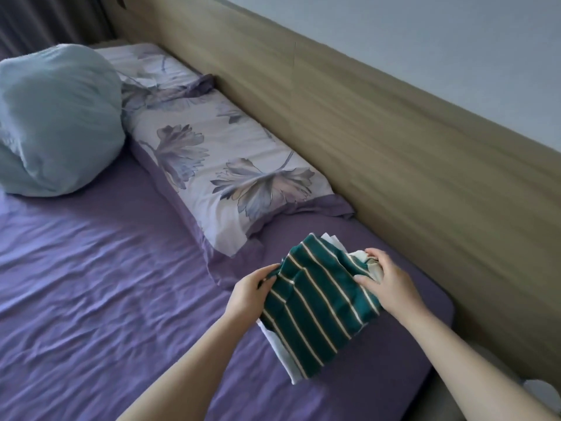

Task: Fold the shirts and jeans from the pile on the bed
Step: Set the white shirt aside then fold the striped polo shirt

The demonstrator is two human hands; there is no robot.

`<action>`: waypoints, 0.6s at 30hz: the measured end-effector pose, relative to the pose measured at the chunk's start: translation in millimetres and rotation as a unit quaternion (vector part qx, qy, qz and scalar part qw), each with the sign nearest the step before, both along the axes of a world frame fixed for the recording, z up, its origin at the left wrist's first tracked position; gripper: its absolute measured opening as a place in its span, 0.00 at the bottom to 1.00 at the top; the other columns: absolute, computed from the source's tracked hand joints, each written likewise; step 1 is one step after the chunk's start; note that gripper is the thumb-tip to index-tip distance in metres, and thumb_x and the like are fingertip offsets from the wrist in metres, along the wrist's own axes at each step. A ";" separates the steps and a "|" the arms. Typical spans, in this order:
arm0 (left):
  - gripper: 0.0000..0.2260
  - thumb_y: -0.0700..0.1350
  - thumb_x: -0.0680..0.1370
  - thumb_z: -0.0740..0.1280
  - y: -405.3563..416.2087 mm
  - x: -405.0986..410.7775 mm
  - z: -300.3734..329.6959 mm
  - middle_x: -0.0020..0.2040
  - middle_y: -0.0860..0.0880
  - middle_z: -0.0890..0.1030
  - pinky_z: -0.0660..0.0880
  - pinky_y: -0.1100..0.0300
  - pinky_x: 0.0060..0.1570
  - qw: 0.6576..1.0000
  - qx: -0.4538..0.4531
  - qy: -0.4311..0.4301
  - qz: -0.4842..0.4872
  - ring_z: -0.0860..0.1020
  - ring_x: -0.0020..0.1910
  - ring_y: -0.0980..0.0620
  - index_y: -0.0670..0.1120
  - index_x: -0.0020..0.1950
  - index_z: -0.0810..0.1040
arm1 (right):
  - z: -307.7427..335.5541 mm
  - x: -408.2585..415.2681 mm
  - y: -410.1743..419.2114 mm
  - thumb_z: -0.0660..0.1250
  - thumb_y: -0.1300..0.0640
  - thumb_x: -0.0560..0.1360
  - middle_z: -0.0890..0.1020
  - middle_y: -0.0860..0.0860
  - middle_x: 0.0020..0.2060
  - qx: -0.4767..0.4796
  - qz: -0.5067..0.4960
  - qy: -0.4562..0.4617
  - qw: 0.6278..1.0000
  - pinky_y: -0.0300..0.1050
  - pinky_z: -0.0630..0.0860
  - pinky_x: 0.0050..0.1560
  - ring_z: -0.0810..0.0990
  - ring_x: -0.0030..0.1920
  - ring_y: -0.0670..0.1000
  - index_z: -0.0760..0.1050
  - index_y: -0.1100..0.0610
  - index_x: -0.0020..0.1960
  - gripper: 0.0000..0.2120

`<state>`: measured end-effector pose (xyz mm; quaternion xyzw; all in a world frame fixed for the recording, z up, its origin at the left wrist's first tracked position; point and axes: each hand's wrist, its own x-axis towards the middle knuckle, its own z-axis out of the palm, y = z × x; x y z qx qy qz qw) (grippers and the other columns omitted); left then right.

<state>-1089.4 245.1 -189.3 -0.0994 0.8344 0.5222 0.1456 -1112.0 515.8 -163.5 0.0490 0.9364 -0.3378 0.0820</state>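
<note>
**Inspector:** Location of the item?

**Onlooker:** The green striped shirt (318,302) sits folded on the purple bed sheet (91,284), just beside the near corner of the floral pillow (230,165), on the headboard (379,132) side. White cloth (280,347) shows under its edges; whether that is a second garment or a lining, I cannot tell.

**Inspector:** Hands?

**Onlooker:** Left hand (252,288) grips the shirt's edge nearest the pillow, fingers curled over the fabric. Right hand (385,282) holds the opposite end, thumb and fingers closed on bunched pale cloth there.

**Inspector:** Handling assessment?

**Onlooker:** My judgement: light, soft knit, limp, not slippery and not fragile. It will sag and lose its fold if lifted by one corner. Best taken at both short ends, or from underneath, so the layers stay together.

**Inspector:** Brands, labels, writing?

**Onlooker:** None legible. No tag visible

**Inspector:** Anything else?

**Onlooker:** A pale blue cushion (54,117) beyond the pillow's far end
</note>
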 end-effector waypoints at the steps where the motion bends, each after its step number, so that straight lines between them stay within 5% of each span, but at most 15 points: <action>1: 0.14 0.46 0.81 0.61 3.5 -4.8 -7.9 0.57 0.57 0.79 0.71 0.69 0.48 1.000 -0.025 -0.003 0.006 0.76 0.56 0.57 0.54 0.66 0.74 | -9.1 -4.7 3.5 0.70 0.54 0.73 0.76 0.50 0.62 0.013 0.009 0.002 1.000 0.41 0.69 0.50 0.74 0.60 0.52 0.67 0.52 0.68 0.25; 4: 0.19 0.48 0.79 0.63 15.5 -5.4 -25.0 0.63 0.51 0.75 0.72 0.57 0.56 0.987 -0.160 -0.012 0.019 0.74 0.61 0.51 0.53 0.70 0.69 | -29.7 -10.6 8.9 0.67 0.58 0.75 0.74 0.51 0.64 0.106 0.071 0.016 0.992 0.43 0.67 0.57 0.71 0.63 0.53 0.65 0.55 0.70 0.25; 7: 0.19 0.44 0.75 0.66 34.1 13.4 -25.4 0.64 0.45 0.74 0.72 0.48 0.60 0.926 -0.351 0.135 0.019 0.70 0.63 0.43 0.49 0.67 0.73 | -38.4 -11.6 7.2 0.67 0.57 0.74 0.73 0.52 0.66 0.230 0.154 0.088 0.957 0.51 0.64 0.67 0.67 0.69 0.55 0.66 0.56 0.71 0.26; 10: 0.18 0.43 0.72 0.63 62.9 31.2 -30.0 0.63 0.44 0.76 0.65 0.43 0.65 0.881 -0.391 0.257 -0.062 0.67 0.65 0.43 0.49 0.61 0.78 | -41.4 -14.1 -6.6 0.61 0.51 0.74 0.73 0.53 0.67 0.289 0.265 0.149 0.908 0.61 0.61 0.68 0.65 0.70 0.56 0.68 0.54 0.69 0.24; 15: 0.31 0.65 0.73 0.58 78.3 43.3 -56.4 0.75 0.43 0.63 0.52 0.37 0.69 0.880 -0.427 0.142 -0.150 0.57 0.75 0.40 0.52 0.73 0.66 | -60.7 -21.9 -28.4 0.49 0.40 0.77 0.62 0.52 0.74 0.317 0.378 0.074 0.866 0.64 0.52 0.68 0.56 0.74 0.57 0.58 0.45 0.74 0.26; 18: 0.37 0.73 0.72 0.52 63.8 39.0 -74.4 0.76 0.42 0.59 0.52 0.37 0.67 0.870 -0.447 0.109 -0.177 0.54 0.75 0.39 0.56 0.76 0.58 | -77.8 -30.2 -27.7 0.33 0.31 0.74 0.42 0.49 0.76 0.321 0.352 0.027 0.879 0.64 0.40 0.71 0.37 0.75 0.56 0.40 0.40 0.75 0.31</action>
